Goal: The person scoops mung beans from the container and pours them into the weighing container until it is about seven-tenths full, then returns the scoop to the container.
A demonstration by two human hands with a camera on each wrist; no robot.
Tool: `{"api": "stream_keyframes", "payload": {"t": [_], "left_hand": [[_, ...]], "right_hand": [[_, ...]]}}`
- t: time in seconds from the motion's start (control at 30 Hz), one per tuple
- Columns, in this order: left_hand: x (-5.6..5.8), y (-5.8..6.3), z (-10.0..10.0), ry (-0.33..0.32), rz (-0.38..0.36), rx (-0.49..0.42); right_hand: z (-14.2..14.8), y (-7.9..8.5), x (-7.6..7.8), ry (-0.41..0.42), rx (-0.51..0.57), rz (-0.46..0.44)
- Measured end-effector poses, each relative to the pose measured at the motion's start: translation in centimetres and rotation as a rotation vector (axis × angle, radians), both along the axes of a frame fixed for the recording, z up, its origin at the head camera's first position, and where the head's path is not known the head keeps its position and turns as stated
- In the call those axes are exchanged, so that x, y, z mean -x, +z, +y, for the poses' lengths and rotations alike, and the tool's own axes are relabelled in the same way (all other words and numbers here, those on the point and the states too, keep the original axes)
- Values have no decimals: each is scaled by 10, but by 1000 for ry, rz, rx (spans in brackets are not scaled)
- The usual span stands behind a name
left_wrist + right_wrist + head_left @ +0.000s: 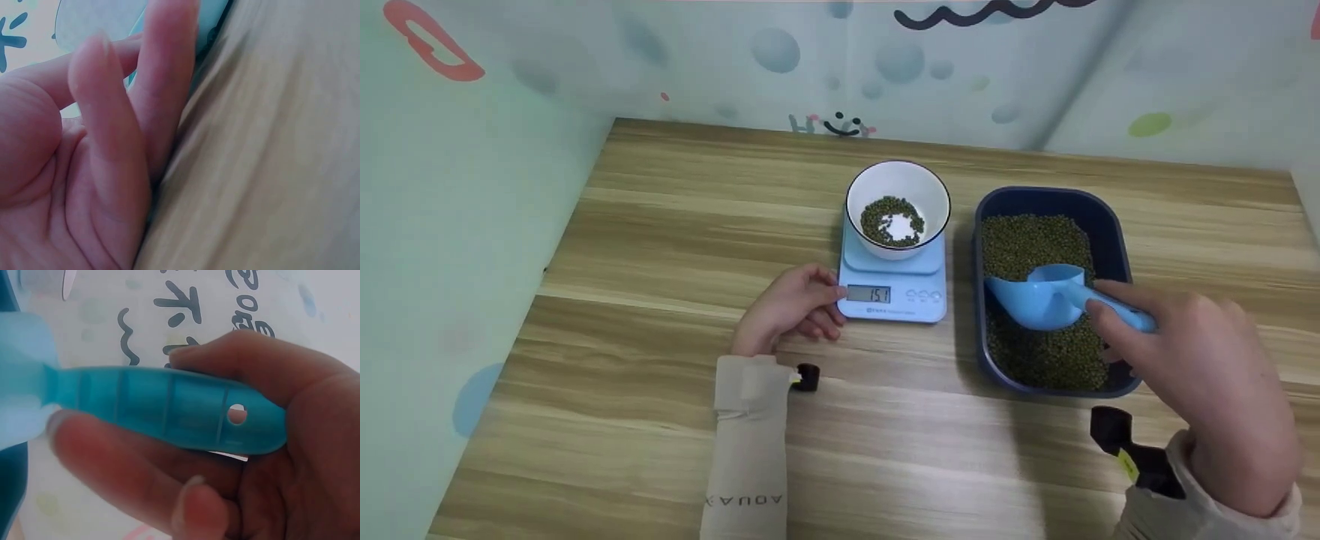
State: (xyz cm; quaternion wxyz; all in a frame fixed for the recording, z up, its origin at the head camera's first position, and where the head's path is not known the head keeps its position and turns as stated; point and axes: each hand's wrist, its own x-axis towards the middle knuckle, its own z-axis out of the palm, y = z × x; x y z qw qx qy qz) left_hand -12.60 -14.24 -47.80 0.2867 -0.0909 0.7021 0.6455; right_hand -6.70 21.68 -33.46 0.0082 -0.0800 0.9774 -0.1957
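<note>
A light blue kitchen scale (892, 311) reads 15.1, and on it stands a white bowl (934, 202) with some green mung beans (877, 217) inside. My left hand (795, 304) is at the scale's left edge, fingertips touching it, the other fingers loose by the table in the left wrist view. To the right, a dark blue tub (1116, 232) holds many mung beans (1035, 232). My right hand (1207, 352) grips the handle of a blue scoop (1031, 307), held over the tub. The handle (146, 402) lies between thumb and fingers in the right wrist view.
The wooden table (660, 300) reaches back to a patterned wall covering (780, 82). Another pale green wall panel (457, 225) borders the table on the left. Black wrist camera mounts (1159, 469) stick out near the sleeves.
</note>
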Motion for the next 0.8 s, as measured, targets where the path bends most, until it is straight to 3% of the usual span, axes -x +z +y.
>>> {"api": "stream_keyframes", "payload": {"t": [0.23, 0.3, 0.4, 0.8], "left_hand": [[-3, 13, 1, -8, -4, -9], [-4, 12, 1, -4, 3, -13], [-1, 2, 1, 4, 16, -25], [-2, 2, 2, 14, 20, -9]], "right_hand": [[-4, 1, -1, 30, -8, 6], [-4, 2, -2, 31, -15, -5], [-6, 1, -2, 38, -30, 8], [-13, -8, -3, 107, -121, 21]]}}
